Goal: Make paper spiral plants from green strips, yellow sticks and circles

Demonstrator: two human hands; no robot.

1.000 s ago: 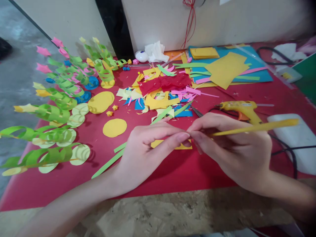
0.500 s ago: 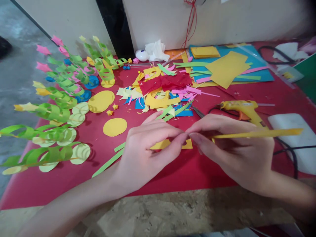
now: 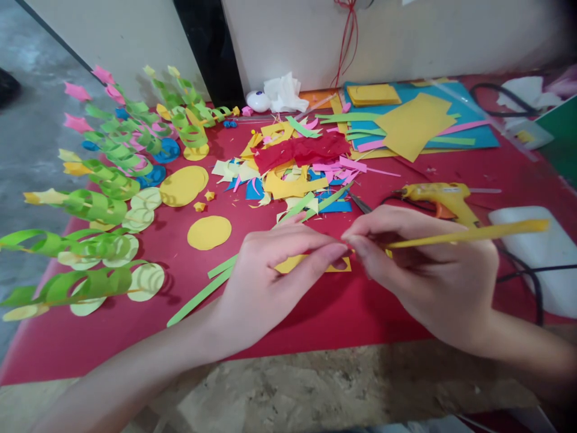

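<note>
My right hand [image 3: 419, 270] pinches a narrow yellow paper strip [image 3: 473, 234] between thumb and fingers, and its long end sticks out to the right over the knuckles. Close by, my left hand [image 3: 288, 270] has thumb and forefinger pressed together at the strip's other end, where a tiny yellow bit shows between the fingertips. Most of that end is hidden by fingers. Under the hands lies a yellow paper piece [image 3: 293, 263]. Green paper strips [image 3: 198, 300] lie beside my left wrist, and a yellow paper disc [image 3: 210, 233] lies beyond it.
Green paper spirals [image 3: 103, 207] topped with paper stars stand along the left. Colourful paper scraps [image 3: 293, 174] are heaped mid-table. A yellow glue gun [image 3: 437, 195] lies behind my right hand, near a white box [image 3: 536, 258] with a black cable. Blue sheets [image 3: 478, 135] lie at the back.
My fingertips have drawn slightly apart, opening a small gap between the two hands. The yellow strip's free end has tipped up a little.
</note>
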